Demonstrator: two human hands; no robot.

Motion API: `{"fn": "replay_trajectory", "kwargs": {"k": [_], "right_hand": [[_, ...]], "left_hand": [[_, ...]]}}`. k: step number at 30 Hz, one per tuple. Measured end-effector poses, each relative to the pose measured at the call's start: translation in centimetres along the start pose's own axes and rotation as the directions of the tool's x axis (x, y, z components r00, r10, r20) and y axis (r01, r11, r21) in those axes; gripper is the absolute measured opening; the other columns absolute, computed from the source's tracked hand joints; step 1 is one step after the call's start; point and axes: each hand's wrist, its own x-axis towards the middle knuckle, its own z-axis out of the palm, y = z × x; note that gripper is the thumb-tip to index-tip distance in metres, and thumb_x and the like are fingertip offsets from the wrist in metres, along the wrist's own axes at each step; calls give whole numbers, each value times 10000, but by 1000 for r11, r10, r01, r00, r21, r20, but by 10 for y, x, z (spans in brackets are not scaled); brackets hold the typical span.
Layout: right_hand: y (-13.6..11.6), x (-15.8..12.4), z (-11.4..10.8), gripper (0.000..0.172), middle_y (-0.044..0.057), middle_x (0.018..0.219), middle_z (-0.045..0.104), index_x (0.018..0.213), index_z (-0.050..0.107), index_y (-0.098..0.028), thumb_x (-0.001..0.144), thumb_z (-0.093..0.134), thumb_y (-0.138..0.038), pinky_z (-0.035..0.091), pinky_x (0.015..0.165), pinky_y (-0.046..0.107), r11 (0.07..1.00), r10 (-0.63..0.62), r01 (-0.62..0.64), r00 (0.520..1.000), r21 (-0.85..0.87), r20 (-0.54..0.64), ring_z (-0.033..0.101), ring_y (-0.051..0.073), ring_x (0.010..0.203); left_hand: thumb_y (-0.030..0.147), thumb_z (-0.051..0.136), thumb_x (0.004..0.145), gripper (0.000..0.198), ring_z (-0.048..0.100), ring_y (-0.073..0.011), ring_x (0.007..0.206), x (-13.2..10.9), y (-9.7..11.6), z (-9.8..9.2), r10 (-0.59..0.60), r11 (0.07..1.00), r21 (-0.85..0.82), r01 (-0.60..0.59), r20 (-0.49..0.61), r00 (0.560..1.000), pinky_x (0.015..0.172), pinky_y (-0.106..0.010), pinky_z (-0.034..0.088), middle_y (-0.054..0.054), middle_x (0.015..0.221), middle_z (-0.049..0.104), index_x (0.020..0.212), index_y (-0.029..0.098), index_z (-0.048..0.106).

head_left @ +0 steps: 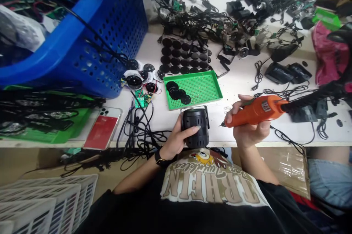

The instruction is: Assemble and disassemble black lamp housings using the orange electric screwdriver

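My left hand (176, 140) wraps around a black cylindrical housing (195, 127) with slotted sides and a metal bracket on top, holding it near the table's front edge. My right hand (247, 127) grips an orange electric screwdriver (257, 111), whose thin bit points left toward the housing with a small gap between them. A black cord runs from the tool's rear end toward the right. Beyond my hands lies a green perforated tray (209, 87) holding several black discs (176, 92).
Rows of black discs (181, 54) and tangled black cables (198, 21) cover the white table (242, 87). A blue perforated basket (110, 39) stands at the left, beside a small green circuit board (141, 99) and a phone (103, 127). White crates (46, 204) sit below left.
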Motion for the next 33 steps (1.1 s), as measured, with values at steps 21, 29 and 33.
{"fn": "replay_trajectory", "kwargs": {"k": [21, 29, 33], "right_hand": [[-5, -7, 1, 627, 6, 817, 468, 1145, 572, -367, 763, 494, -858, 442, 455, 370, 985, -93, 99, 995, -143, 45, 497, 173, 524], [1, -12, -2, 674, 17, 949, 564, 1260, 579, -382, 752, 638, -822, 446, 424, 331, 993, -41, 52, 994, -106, 101, 567, 145, 527], [13, -15, -3, 655, 22, 1010, 627, 1287, 573, -335, 783, 710, -731, 520, 462, 332, 994, -5, 25, 982, -107, 187, 614, 135, 550]], "left_hand": [[308, 920, 671, 563, 724, -236, 927, -7, -8, 1, 26, 998, -53, -30, -73, 997, 864, -432, 622, -32, 1047, 749, 1171, 225, 674], [334, 923, 670, 608, 733, -313, 1057, -5, -13, -1, 25, 998, -47, -31, -126, 992, 954, -519, 594, -40, 1097, 762, 1208, 255, 651], [339, 917, 673, 664, 747, -303, 1030, -3, -16, 0, 53, 996, -63, -64, -165, 985, 968, -522, 594, -28, 1090, 770, 1266, 274, 625]]}}
